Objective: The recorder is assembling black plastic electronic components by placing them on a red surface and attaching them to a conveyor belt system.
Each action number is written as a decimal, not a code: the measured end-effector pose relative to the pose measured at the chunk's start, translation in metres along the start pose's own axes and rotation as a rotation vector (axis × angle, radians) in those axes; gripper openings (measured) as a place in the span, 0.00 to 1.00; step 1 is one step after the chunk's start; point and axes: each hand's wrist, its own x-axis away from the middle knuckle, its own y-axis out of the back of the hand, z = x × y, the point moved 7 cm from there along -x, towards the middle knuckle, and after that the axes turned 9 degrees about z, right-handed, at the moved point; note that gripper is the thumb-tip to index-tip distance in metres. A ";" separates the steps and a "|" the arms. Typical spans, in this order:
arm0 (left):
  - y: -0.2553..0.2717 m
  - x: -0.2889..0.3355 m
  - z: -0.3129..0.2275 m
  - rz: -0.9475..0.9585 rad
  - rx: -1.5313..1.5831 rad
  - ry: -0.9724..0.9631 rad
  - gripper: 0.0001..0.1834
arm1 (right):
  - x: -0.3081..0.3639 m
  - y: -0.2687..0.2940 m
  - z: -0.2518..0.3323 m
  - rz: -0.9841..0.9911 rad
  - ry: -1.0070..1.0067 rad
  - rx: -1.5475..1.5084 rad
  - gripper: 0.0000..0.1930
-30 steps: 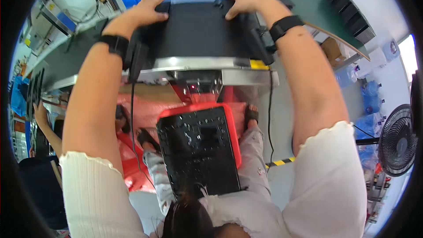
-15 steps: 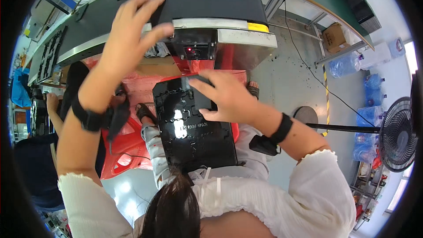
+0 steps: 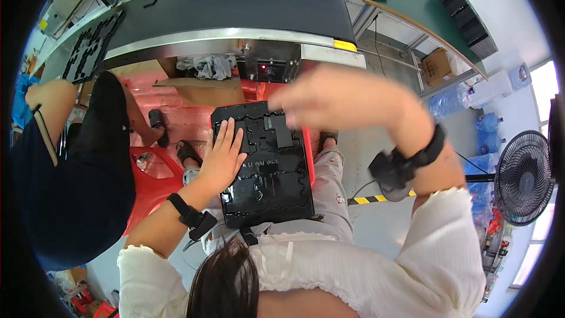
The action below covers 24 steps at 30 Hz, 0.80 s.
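Left hand (image 3: 222, 160) has come down from above the conveyor belt (image 3: 247, 9); from where I stand it rests, fingers spread and gripping nothing, on the black tray (image 3: 268, 200) over the lap. Right hand (image 3: 323, 100) blurs above the tray's far right corner, its hold impossible to tell. Work seems centred on the tray now.
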 end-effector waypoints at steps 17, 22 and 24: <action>0.262 -0.150 0.134 -0.697 -0.054 -0.167 0.26 | -0.105 0.197 -0.165 -0.274 -0.631 0.439 0.29; 0.201 -0.253 0.277 0.015 0.024 0.098 0.33 | -0.040 0.135 -0.065 -0.805 -0.070 0.829 0.24; 0.205 -0.262 0.281 0.038 0.180 -0.049 0.32 | -0.008 0.094 -0.031 -0.909 0.189 0.767 0.31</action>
